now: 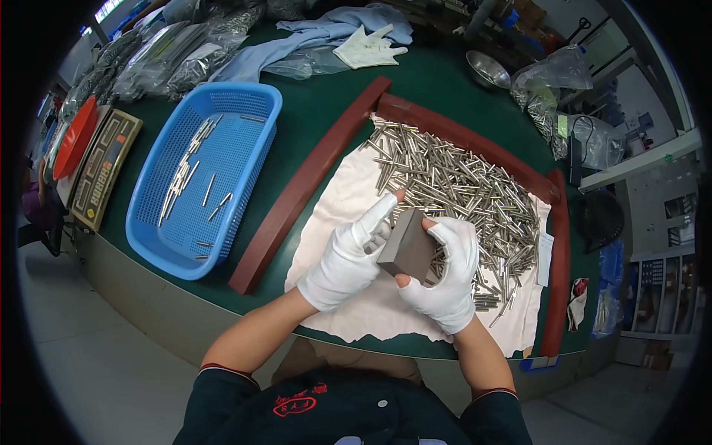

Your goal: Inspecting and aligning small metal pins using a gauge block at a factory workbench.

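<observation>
Both my hands wear white gloves with the fingertips cut off. My right hand (449, 271) grips a dark grey metal block (406, 248) between thumb and fingers. My left hand (350, 258) is closed beside the block's left face, its index finger stretched up along the block; a small metal piece seems held in it, partly hidden. Just behind the hands a heap of several short silver metal pins (460, 185) lies on a white cloth (341, 193).
A red-brown frame (300, 185) borders the cloth on the green table (311, 111). A blue perforated basket (159, 237) with several pins stands at the left. A counting scale (104, 167), plastic bags, a spare glove (368, 48) and a steel bowl (487, 69) lie farther back.
</observation>
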The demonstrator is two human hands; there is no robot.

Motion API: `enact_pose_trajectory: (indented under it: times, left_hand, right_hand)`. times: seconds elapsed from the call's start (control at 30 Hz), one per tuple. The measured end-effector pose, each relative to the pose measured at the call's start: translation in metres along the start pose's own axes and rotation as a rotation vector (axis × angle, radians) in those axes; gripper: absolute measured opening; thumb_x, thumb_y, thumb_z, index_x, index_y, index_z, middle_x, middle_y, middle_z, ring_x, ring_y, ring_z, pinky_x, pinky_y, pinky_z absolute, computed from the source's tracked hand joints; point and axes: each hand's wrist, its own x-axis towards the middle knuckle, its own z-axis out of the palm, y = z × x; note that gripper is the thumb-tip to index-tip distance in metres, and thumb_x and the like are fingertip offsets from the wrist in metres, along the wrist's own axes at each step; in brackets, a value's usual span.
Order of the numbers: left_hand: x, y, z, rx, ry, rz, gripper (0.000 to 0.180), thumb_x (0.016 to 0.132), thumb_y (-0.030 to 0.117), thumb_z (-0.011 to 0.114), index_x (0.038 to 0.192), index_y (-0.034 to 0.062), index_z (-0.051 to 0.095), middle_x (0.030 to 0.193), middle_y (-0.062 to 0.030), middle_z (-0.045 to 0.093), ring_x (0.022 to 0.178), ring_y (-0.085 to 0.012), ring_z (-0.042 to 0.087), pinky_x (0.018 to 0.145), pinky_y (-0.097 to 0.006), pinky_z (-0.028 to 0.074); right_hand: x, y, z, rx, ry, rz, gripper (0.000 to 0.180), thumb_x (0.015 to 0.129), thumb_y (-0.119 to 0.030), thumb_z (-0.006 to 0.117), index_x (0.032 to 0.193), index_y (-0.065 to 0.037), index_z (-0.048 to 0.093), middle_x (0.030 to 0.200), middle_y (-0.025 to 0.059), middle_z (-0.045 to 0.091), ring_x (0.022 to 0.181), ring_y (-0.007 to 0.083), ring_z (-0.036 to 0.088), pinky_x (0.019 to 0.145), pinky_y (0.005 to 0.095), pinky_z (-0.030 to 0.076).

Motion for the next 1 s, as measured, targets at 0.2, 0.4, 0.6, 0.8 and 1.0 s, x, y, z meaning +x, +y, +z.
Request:
enact_pose_trajectory:
  times: [0.2,0.4,0.6,0.8,1.0]
  left_hand:
    - [0.000,-0.007,-0.004,0.159,-0.005,0.052,0.079,0.077,-0.014,0.057,0.148,0.0111,0.032,0.094,0.0014,0.051,0.084,-0.0060,0.049,0.080,-0.019,0.042]
    - [0.003,-0.014,0.000,0.178,0.076,0.181,0.071,0.083,-0.010,0.052,0.147,0.0144,0.035,0.077,-0.0012,0.053,0.064,-0.0073,0.048,0.063,-0.020,0.043]
    - [0.005,-0.017,0.003,0.151,0.128,0.156,0.072,0.081,-0.011,0.052,0.146,0.0143,0.035,0.074,0.0009,0.049,0.061,-0.0042,0.043,0.059,-0.017,0.040]
    - [0.002,-0.011,0.000,0.253,0.092,0.206,0.076,0.076,-0.014,0.052,0.146,0.0134,0.036,0.073,0.0011,0.048,0.060,-0.0063,0.042,0.060,-0.017,0.039]
    - [0.003,-0.010,0.002,0.355,0.095,0.274,0.074,0.075,-0.013,0.054,0.143,0.0123,0.040,0.072,-0.0043,0.051,0.061,-0.0139,0.049,0.063,-0.023,0.044]
  right_hand:
    - [0.000,0.003,-0.001,0.017,0.015,-0.001,0.067,0.063,-0.044,0.077,0.111,-0.003,0.054,0.100,0.0132,0.055,0.085,0.0297,0.053,0.074,0.0407,0.042]
    - [0.000,0.005,-0.001,0.074,0.000,-0.036,0.067,0.064,-0.045,0.077,0.111,-0.003,0.054,0.100,0.0133,0.055,0.085,0.0296,0.053,0.074,0.0406,0.042]
    - [-0.002,0.007,0.000,-0.006,0.022,0.034,0.064,0.064,-0.042,0.077,0.110,-0.003,0.054,0.099,0.0127,0.055,0.085,0.0292,0.052,0.075,0.0404,0.041]
    - [-0.001,0.003,0.002,0.028,0.018,0.032,0.064,0.063,-0.040,0.077,0.109,-0.003,0.054,0.099,0.0128,0.054,0.086,0.0293,0.051,0.077,0.0401,0.041]
    - [0.000,0.002,0.001,0.023,-0.004,0.054,0.064,0.063,-0.041,0.077,0.110,-0.003,0.054,0.098,0.0127,0.054,0.085,0.0293,0.051,0.077,0.0404,0.041]
